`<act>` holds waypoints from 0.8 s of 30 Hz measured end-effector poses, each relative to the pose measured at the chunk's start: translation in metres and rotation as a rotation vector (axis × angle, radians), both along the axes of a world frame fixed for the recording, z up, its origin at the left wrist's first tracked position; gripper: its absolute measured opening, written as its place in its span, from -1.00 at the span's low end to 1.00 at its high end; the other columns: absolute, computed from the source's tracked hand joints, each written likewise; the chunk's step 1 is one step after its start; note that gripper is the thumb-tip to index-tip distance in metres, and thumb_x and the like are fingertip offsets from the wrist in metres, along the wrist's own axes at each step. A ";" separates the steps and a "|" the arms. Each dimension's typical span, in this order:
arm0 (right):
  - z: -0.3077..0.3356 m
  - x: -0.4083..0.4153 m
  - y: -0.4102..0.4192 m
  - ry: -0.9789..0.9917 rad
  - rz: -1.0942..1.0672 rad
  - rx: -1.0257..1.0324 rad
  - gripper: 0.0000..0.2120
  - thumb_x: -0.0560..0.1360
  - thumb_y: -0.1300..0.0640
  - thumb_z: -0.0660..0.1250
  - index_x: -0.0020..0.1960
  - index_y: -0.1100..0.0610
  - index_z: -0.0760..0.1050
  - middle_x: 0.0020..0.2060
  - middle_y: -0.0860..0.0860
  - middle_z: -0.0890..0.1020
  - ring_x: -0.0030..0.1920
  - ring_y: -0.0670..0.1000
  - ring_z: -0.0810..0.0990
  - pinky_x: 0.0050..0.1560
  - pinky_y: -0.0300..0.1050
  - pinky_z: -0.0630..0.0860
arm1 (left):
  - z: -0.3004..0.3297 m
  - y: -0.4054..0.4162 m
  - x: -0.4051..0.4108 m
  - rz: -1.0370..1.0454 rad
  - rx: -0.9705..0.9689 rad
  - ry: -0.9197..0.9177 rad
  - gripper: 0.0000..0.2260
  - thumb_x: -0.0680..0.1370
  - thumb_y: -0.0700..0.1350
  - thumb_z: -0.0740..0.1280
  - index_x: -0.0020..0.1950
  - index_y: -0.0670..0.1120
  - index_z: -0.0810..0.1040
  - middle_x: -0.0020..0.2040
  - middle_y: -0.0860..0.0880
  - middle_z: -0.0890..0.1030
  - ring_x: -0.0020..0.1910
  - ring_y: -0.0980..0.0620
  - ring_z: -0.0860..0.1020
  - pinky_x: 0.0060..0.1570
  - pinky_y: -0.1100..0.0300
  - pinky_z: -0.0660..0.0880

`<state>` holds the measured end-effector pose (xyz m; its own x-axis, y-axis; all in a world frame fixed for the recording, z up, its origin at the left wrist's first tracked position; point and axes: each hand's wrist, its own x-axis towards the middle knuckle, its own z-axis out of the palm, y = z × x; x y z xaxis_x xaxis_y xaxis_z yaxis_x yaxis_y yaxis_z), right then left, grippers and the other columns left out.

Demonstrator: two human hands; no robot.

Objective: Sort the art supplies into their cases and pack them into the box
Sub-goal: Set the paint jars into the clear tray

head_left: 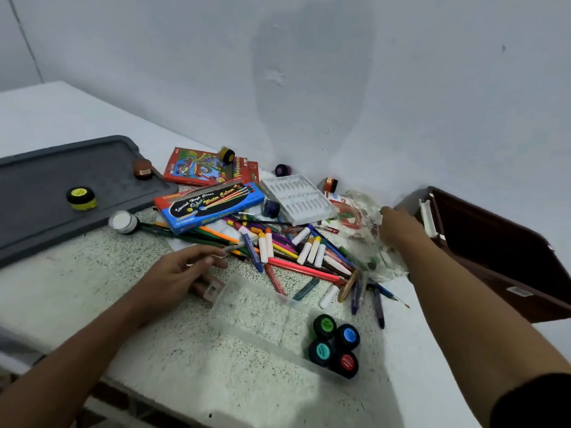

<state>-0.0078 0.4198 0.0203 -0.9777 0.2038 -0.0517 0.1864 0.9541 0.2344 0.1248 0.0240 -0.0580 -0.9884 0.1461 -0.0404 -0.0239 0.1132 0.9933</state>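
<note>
Clear plastic case (pixel 265 316) lay nearest on the speckled counter (pixel 92 288), lidless, four paint pots (pixel 335 347) already grouped in its right end, likely the sorting begun. Left hand (pixel 182 273) hovered just above the case's far corner, pinching a thin grey stick, perhaps a brush (pixel 230 248), between thumb and fingertips, seemingly lifted from the heap. Heap of crayons and pens (pixel 302 254) sprawled beyond, loose and crossed, still unsorted. Right hand (pixel 398 227) reached into crumpled clear wrapping (pixel 361 230) beside the brown box (pixel 494 248); fingers hidden behind the knuckles, grip impossible to tell. Box stood open at the right, ready for packing. Stray pots (pixel 81 197) sat apart on the grey tray (pixel 40 230), awaiting collection. Blue watercolour carton (pixel 210 205) rested atop pencils.
</note>
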 end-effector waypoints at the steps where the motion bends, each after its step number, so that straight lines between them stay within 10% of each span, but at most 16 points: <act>1: -0.002 -0.002 0.002 -0.012 -0.005 0.022 -0.65 0.55 0.25 0.20 0.32 0.23 0.34 0.23 0.25 0.46 0.17 0.28 0.54 0.04 0.02 0.50 | 0.000 0.000 0.000 0.002 -0.001 -0.006 -0.78 0.63 -0.25 0.19 0.15 -0.09 0.59 0.01 -0.01 0.70 -0.15 -0.08 0.67 -0.28 0.21 0.59; 24: -0.019 -0.005 0.019 -0.006 0.030 0.336 -0.66 0.59 0.34 0.09 0.34 0.31 0.39 0.19 0.27 0.50 0.15 0.18 0.56 0.02 -0.01 0.55 | 0.006 0.001 0.003 0.000 -0.075 -0.005 -0.81 0.61 -0.23 0.23 0.11 -0.06 0.61 0.00 0.04 0.70 -0.16 0.05 0.67 -0.27 0.27 0.58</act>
<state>-0.0125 0.4393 0.0016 -0.9833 0.1816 0.0080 0.1573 0.8281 0.5381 0.1280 0.0252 -0.0515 -0.9882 0.1421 -0.0566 -0.0293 0.1872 0.9819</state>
